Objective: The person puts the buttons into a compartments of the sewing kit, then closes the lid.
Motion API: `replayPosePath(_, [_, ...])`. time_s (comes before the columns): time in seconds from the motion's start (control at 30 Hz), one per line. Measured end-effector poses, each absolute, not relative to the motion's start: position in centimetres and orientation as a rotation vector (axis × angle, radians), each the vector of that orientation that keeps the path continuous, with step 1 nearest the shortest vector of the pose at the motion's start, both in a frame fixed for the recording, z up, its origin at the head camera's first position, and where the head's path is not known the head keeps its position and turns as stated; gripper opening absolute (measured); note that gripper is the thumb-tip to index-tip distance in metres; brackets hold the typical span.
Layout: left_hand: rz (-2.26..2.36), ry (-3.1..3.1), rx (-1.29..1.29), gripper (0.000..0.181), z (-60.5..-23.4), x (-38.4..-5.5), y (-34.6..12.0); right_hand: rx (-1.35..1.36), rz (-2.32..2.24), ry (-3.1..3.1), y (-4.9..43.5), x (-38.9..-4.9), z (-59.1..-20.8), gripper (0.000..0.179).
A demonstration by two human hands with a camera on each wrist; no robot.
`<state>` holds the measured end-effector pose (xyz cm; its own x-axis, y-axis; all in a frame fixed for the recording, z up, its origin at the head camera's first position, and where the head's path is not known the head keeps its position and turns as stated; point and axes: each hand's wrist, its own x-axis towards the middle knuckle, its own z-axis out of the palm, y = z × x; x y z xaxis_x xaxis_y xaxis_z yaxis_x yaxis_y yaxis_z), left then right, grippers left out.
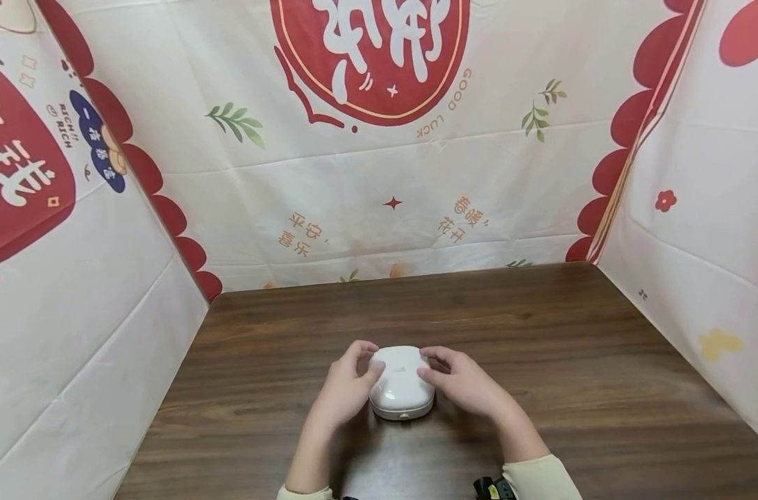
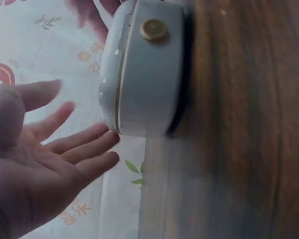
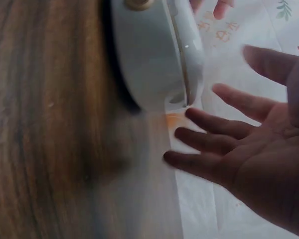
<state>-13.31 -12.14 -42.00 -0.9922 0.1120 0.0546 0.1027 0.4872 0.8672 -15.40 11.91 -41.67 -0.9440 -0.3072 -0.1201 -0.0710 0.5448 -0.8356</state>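
A glossy white rounded case (image 1: 399,386) with a lid seam and a small gold button (image 2: 154,30) on its front lies on the wooden table. At its left side is my left hand (image 1: 348,383), fingers spread and fairly straight; whether the fingertips touch the case I cannot tell. My right hand (image 1: 465,380) flanks the opposite side, its fingers (image 3: 209,142) extended close to the lid edge. Neither hand is wrapped round the case. The lid is down, so the inside of the case is hidden.
The brown wooden table (image 1: 260,361) extends around the case. White printed cloth (image 1: 354,187) hangs behind the table's back edge, and more cloth stands along the left and right sides. A dark strap device (image 1: 494,488) is on the right wrist.
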Motion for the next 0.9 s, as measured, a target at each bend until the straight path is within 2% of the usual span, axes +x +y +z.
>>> replayPosePath(0.27, [1.257, 2.773, 0.323, 0.063, -42.2, -12.3, -12.2, -0.380, -1.167, 2.609, 11.6, -15.0, -42.1, 0.062])
replayPosePath(0.47, [1.157, 2.735, 0.214, 0.079, -42.0, -12.3, -12.4, -0.377, -1.141, 2.648, 11.2, -14.7, -42.1, 0.063])
replayPosePath(0.7, [1.079, 2.686, 0.173, 0.079, -41.8, -12.9, -13.0, -0.394, -1.104, 2.685, 11.1, -14.8, -42.0, 0.063])
replayPosePath(0.9, [0.980, 2.753, 0.266, 0.082, -41.3, -13.5, -14.1, -0.442, -0.998, 2.815, 12.1, -15.7, -41.4, 0.062])
